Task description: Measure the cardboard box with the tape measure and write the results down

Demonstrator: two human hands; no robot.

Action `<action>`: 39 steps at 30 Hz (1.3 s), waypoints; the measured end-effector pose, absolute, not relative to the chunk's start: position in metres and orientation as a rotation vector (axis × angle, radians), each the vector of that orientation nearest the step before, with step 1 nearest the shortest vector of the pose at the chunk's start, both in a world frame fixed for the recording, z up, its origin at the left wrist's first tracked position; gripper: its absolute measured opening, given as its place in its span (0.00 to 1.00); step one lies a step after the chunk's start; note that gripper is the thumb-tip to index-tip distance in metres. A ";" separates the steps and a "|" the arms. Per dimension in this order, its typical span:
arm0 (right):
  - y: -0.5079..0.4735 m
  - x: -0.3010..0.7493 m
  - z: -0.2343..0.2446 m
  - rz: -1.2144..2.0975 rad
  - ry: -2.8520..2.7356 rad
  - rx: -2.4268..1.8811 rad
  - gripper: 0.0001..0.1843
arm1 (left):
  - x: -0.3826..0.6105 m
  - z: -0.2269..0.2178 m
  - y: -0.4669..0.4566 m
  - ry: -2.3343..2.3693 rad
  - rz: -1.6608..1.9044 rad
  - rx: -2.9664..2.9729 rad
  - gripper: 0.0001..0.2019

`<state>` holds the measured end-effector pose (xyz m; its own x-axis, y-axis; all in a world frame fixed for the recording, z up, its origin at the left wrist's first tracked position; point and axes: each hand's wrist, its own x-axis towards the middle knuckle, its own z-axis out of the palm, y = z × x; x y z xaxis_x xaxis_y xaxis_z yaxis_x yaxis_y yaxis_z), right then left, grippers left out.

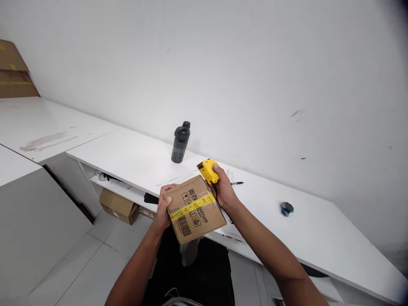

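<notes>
My left hand (163, 209) grips the left edge of a small cardboard box (195, 210) held in the air in front of the white desk (134, 159). The box is sealed with yellow tape and has a barcode on its near side. My right hand (223, 189) is closed round a yellow handheld device (208, 170), held at the box's far right corner. A thin cord hangs from that hand beside the box.
A dark bottle (180, 142) stands on the desk near the wall. A pen (237, 183) and a small blue object (286, 208) lie to the right. Under the desk sit a shelf and another cardboard box (119, 206). Stacked cartons (14, 72) stand at far left.
</notes>
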<state>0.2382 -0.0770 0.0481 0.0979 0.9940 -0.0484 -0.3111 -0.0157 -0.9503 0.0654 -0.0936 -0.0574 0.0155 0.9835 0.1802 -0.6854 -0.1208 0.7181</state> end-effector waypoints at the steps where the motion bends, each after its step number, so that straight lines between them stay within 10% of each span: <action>1: -0.075 0.238 0.051 1.234 -0.868 -1.017 0.26 | 0.069 -0.055 -0.085 0.464 1.521 0.756 0.22; 13: -0.013 0.204 0.055 0.745 -1.423 -1.411 0.27 | 0.068 -0.058 0.025 1.113 1.400 1.175 0.26; 39: 0.005 0.201 0.063 0.299 -1.675 -1.221 0.41 | 0.080 -0.022 -0.008 0.928 1.459 1.058 0.30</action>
